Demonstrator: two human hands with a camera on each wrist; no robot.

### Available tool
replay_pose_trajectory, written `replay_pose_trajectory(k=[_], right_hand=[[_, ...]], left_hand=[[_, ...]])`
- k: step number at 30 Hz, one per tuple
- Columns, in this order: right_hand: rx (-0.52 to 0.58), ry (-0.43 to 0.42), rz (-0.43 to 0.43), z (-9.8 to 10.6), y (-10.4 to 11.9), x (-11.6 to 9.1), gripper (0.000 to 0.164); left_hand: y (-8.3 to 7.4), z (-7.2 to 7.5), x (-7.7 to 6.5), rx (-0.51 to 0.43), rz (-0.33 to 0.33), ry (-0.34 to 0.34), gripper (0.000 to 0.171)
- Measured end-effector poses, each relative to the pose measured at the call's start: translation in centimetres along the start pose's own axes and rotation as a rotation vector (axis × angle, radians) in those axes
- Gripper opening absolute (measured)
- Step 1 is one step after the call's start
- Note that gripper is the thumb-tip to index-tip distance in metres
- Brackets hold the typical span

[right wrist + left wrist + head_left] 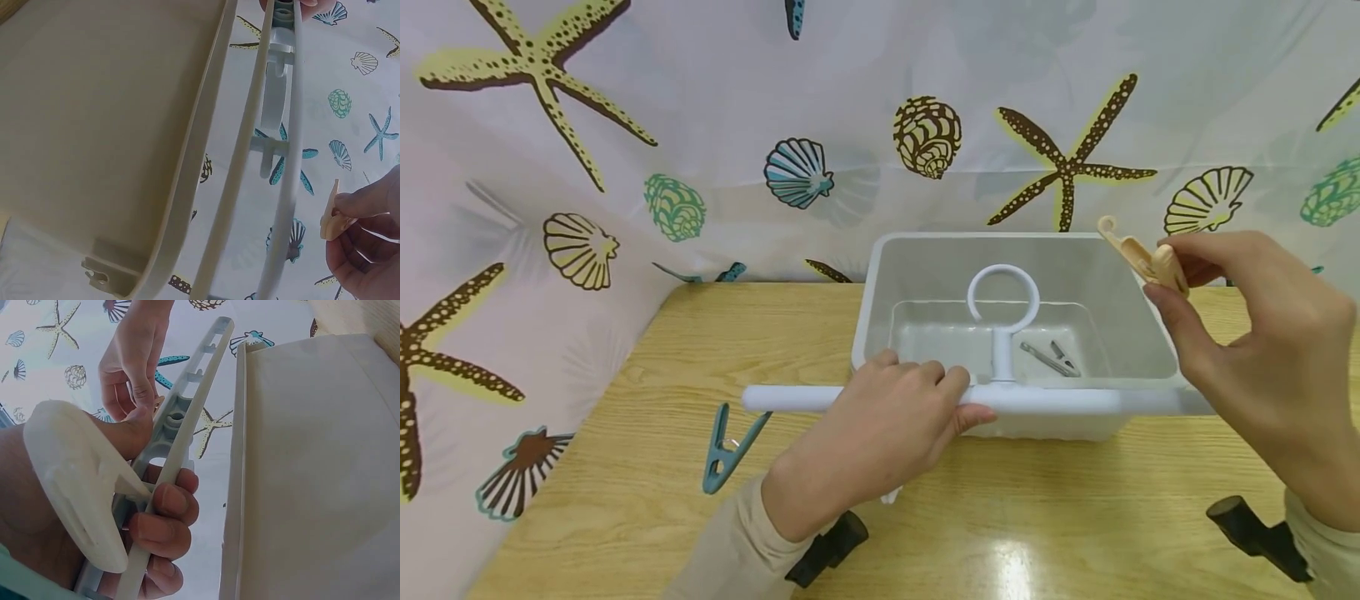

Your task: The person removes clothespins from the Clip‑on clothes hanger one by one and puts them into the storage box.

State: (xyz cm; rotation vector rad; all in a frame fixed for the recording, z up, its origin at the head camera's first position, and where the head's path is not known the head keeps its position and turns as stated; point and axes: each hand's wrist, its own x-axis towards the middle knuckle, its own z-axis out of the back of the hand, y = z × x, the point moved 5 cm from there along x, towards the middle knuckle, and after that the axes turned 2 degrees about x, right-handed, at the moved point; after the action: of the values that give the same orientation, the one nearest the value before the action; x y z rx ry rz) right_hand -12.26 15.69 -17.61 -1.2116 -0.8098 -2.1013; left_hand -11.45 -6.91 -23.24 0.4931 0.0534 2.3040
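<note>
My left hand (pixel 891 400) grips the middle of a white plastic hanger (pixel 1060 400), its long bar level and its ring hook (pixel 1036 308) upright. In the left wrist view, fingers curl around the bar beside a white clip (pixel 75 487). A teal clothespin (pixel 722 458) overlaps the underside of the bar's left part in the head view. My right hand (pixel 1262 333) pinches a peach clothespin (pixel 1161 262) with a small loop at one end, above the hanger's right end. The right wrist view shows this clothespin (pixel 333 222) between thumb and fingers, apart from the bar.
A pale grey bin (pixel 917 250) stands behind the hanger on the wooden table (pixel 700 333). Inside it lie a couple of small grey clothespins (pixel 1048 358). A curtain (pixel 715 108) printed with shells and starfish hangs at the back and left.
</note>
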Motion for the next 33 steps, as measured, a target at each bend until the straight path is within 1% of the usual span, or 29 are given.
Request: replay_pose_trajectory(k=[4, 10, 15, 18, 24, 29, 33], right_hand=[[-0.044, 0.024, -0.002, 0.0, -0.2, 0.2, 0.029], [-0.049, 0.031, -0.016, -0.3, -0.6, 0.4, 0.03], [-0.071, 0.06, -0.025, -0.7, -1.0, 0.5, 0.029], [-0.077, 0.069, -0.032, -0.9, -1.2, 0.5, 0.031], [-0.097, 0.094, -0.035, -1.1, -1.4, 0.4, 0.034], [-0.13, 0.133, -0.031, -1.3, -1.8, 0.3, 0.035], [-0.131, 0.138, -0.034, -1.5, -2.3, 0.3, 0.035]], left_hand=[[0.0, 0.0, 0.0, 0.002, 0.001, -0.005, 0.041], [0.0, 0.1, -0.1, 0.003, -0.001, -0.017, 0.041], [0.0, 0.2, -0.1, 0.012, -0.005, -0.025, 0.042], [0.0, 0.2, -0.2, 0.013, -0.005, -0.018, 0.042], [-0.1, 0.1, -0.1, -0.004, -0.003, 0.019, 0.041], [-0.2, 0.0, -0.1, 0.007, -0.008, 0.023, 0.041], [-0.2, -0.1, -0.1, 0.007, -0.01, 0.03, 0.041]])
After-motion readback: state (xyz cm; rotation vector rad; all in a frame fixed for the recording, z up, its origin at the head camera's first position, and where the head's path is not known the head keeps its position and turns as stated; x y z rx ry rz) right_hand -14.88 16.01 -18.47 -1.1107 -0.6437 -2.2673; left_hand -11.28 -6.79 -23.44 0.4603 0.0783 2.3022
